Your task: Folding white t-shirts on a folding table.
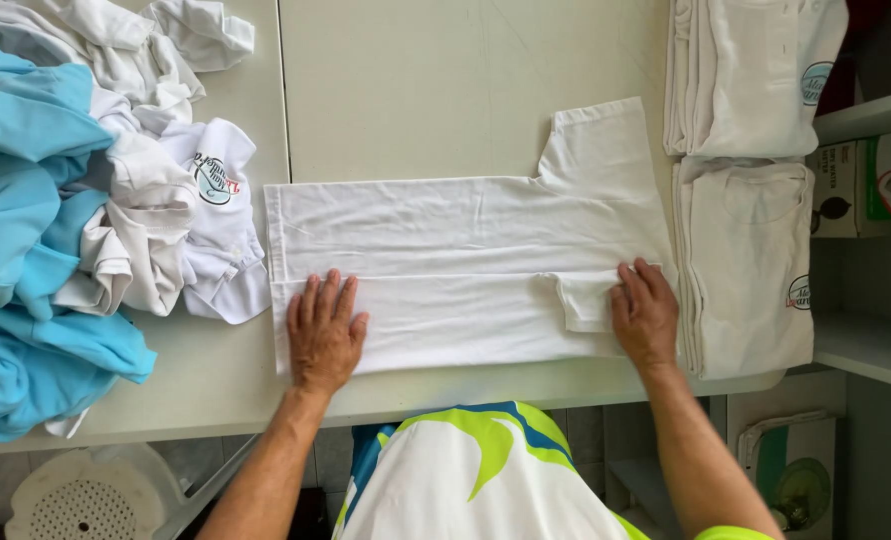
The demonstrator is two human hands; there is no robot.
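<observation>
White T-shirt [466, 245] lies flat on the table [446, 90], its near side and sleeve already folded in, far sleeve not yet, and I see my left hand [324, 335] and right hand [646, 315] pressing it, fingers slightly spread.

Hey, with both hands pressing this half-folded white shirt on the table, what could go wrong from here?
The folded edge of the white shirt lies close to the near table edge, so it might slide off once the left hand or right hand lifts. The tucked sleeve may spring back out. The unfolded pile touches its hem and could snag it.
</observation>
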